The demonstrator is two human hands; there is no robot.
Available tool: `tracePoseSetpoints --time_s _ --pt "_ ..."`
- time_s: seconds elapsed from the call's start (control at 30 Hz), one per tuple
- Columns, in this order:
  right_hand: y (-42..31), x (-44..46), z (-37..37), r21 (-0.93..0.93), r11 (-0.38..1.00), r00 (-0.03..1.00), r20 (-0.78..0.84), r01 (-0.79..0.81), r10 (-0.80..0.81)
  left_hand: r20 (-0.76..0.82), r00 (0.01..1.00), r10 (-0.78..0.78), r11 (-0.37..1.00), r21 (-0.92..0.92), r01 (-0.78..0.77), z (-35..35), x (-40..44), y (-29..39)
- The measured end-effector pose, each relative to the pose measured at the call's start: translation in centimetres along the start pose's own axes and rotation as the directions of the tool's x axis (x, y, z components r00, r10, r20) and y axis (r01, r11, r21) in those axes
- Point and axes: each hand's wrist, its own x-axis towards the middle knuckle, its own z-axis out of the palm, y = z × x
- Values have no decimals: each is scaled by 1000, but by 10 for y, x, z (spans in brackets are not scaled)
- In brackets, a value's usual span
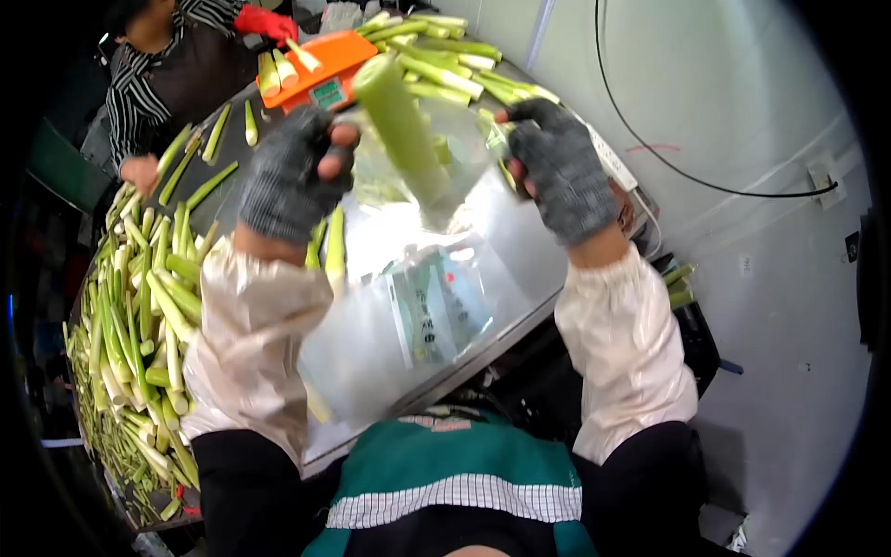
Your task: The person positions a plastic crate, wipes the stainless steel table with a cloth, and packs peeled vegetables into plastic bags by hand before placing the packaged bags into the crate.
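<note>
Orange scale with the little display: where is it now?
In the head view, the orange scale is near the top, left of centre, between the co-worker's red glove and the pale green stalks.

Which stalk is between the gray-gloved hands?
The big, blurry green stalk, tilted up by the clear bag. It looks fatter than all the others.
</note>
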Motion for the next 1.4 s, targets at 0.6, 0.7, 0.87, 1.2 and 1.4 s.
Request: tracePoseSetpoints --time_s 0.6,0.7,0.87,1.2,1.4 --pt "23 5 3 -84 995 997 61 -43 48 -167 981 -96 985 128 118 3 -13 -25" --pt "22 -1 6 -227 970 986 163 83 -47 -130 986 -104 994 14 106 -17 -5 -17" --pt "23 2 3 -159 987 998 66 -7 18 -65 994 -85 987 131 93 -25 -8 -28" --pt "84 -27 -11 -488 614 723 53 621 -689 -140 965 -221 974 10 225 -45 -10 -29" --pt "96 -14 -1 -501 761 898 87 413 -431 135 969 -204 977 90 193 -34 -1 -28"
